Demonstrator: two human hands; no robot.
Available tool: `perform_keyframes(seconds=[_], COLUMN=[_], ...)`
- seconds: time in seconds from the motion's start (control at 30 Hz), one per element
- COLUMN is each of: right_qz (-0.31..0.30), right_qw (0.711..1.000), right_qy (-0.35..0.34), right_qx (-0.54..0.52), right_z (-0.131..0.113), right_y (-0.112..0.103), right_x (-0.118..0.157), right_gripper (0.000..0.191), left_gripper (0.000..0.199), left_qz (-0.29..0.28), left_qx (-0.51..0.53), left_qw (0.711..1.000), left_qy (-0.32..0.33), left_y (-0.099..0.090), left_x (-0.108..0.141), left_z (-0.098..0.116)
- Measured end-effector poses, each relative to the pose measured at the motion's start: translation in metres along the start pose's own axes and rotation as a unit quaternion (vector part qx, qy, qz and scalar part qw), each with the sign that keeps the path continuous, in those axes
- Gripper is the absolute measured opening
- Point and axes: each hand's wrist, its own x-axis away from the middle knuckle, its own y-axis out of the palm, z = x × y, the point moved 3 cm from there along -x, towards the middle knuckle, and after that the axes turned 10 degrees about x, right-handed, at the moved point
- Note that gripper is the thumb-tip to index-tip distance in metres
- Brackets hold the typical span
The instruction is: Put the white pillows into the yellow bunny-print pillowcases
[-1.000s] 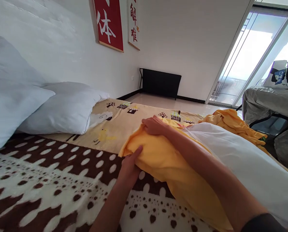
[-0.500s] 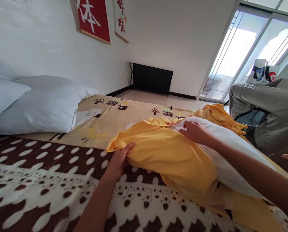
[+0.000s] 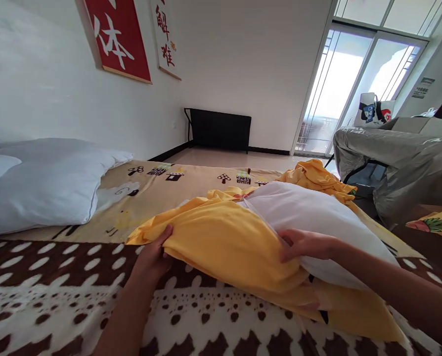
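A yellow pillowcase [image 3: 221, 237] lies over the left part of a white pillow [image 3: 317, 212] on the bed. My left hand [image 3: 156, 254] grips the pillowcase near its left corner, thumb on top and fingers underneath. At the edge where yellow cloth meets white pillow, my right hand [image 3: 302, 244] pinches the pillowcase, its fingertips partly hidden in the folds. More yellow fabric spreads out below the right forearm.
Two white pillows [image 3: 46, 183] rest at the left by the wall. A crumpled yellow cloth [image 3: 317, 178] lies at the bed's far edge. Beyond stand a black folded frame [image 3: 221, 131] and a plastic-covered grey chair [image 3: 399, 153]. The patterned blanket [image 3: 76, 306] covers the near side.
My right hand has moved down along the pillowcase edge and closed on the cloth. My left hand keeps its hold near the corner. The camera view has shifted right and tilted up.
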Motion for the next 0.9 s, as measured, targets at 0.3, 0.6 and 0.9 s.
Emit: perform_keyframes(seconds=[0.3, 0.6, 0.9], right_qz=[0.133, 0.272, 0.074], right_qw=[0.983, 0.907, 0.996], right_qy=[0.003, 0.015, 0.035], right_qx=[-0.129, -0.321, 0.038], right_z=[0.011, 0.032, 0.03], right_y=[-0.026, -0.057, -0.038], right_x=[0.0, -0.026, -0.004], right_gripper=[0.031, 0.02, 0.033], left_gripper=[0.017, 0.033, 0.029], left_qz=[0.097, -0.112, -0.155], left_qx=[-0.033, -0.099, -0.184], left_qw=[0.995, 0.988, 0.967], left_qy=[-0.004, -0.033, -0.079], left_y=[-0.028, -0.022, -0.002], left_x=[-0.029, -0.01, 0.004], left_z=[-0.003, -0.02, -0.058])
